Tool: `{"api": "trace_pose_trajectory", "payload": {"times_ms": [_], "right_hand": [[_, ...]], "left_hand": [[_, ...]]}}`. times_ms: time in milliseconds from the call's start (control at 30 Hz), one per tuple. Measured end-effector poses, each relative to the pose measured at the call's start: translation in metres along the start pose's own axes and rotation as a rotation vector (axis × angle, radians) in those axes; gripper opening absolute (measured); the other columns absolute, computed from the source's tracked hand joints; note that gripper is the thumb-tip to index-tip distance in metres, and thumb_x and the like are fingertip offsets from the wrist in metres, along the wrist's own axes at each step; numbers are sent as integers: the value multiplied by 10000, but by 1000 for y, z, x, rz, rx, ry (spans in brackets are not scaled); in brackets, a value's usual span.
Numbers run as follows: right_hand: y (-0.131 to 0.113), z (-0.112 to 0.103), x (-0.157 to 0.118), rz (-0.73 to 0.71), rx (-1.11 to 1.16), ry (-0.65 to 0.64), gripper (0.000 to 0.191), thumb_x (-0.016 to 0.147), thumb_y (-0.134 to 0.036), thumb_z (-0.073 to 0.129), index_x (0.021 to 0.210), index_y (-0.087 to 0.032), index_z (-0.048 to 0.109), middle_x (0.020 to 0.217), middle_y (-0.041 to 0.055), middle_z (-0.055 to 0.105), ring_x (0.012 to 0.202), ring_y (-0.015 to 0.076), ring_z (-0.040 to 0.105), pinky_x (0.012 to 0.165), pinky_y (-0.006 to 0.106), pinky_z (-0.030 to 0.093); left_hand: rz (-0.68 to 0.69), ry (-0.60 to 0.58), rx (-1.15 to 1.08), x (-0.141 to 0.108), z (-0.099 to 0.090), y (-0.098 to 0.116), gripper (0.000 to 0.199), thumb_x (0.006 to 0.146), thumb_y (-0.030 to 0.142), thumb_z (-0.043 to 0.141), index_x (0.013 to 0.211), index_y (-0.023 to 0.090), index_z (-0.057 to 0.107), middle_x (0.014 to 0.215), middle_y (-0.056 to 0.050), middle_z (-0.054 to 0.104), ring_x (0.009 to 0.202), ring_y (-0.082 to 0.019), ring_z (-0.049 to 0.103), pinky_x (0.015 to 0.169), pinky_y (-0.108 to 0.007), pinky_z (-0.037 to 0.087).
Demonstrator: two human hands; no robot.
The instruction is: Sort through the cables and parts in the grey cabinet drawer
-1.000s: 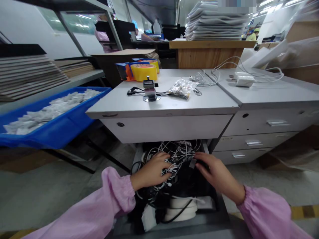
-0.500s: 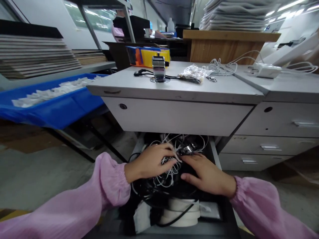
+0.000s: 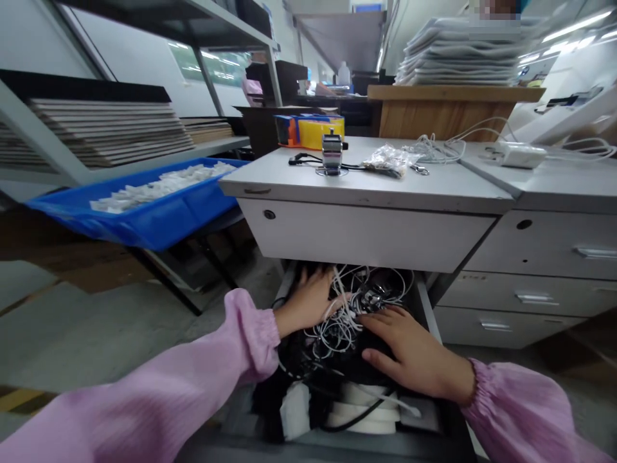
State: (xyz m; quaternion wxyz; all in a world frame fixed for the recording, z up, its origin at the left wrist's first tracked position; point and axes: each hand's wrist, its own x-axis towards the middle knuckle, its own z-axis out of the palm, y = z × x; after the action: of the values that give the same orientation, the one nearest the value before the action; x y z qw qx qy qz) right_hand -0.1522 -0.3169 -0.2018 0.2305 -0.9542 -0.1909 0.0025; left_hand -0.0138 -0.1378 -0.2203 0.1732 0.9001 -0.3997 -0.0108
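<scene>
Inside the pulled-out drawer point(image 3: 430, 310), the tangled white cables point(image 3: 339, 335) lie at eleven o'clock from the white rolls point(image 3: 373, 423), with the left hand point(image 3: 312, 301) at their ten o'clock, its grip impossible to tell, and the right hand point(image 3: 413, 354), open, at their four o'clock.

A rack point(image 3: 193, 29) stands at left before a white wall point(image 3: 125, 58) and a window point(image 3: 229, 67). Lights point(image 3: 578, 27) glow at upper right. Behind the desk point(image 3: 284, 183) is a wooden stand point(image 3: 443, 119); yellow-black stripes point(image 3: 19, 399) mark the grey floor point(image 3: 58, 337).
</scene>
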Motion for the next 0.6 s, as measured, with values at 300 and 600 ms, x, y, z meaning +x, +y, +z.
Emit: {"api": "trace_pose_trajectory", "payload": {"times_ms": [300,600], "right_hand": [[-13,-10,-9,14,17,-55,470,875,-325,520,1331,-217,495,1363,106,532,1286,249,453,1128,513,256],[17,-28,19,97,-142,200,371,841,-177,410,1139,-196,630,1162,105,653,1070,235,603,927,412,490]], "left_hand": [[362,-171,-100,-20,-4,7,432,916,282,432,1323,138,453,1361,-130,519,1253,-254,481,1079,-429,342],[485,-138,-60,-22,0,4,379,906,338,470,1240,183,556,1279,-117,584,1088,-283,572,922,-450,431]]}}
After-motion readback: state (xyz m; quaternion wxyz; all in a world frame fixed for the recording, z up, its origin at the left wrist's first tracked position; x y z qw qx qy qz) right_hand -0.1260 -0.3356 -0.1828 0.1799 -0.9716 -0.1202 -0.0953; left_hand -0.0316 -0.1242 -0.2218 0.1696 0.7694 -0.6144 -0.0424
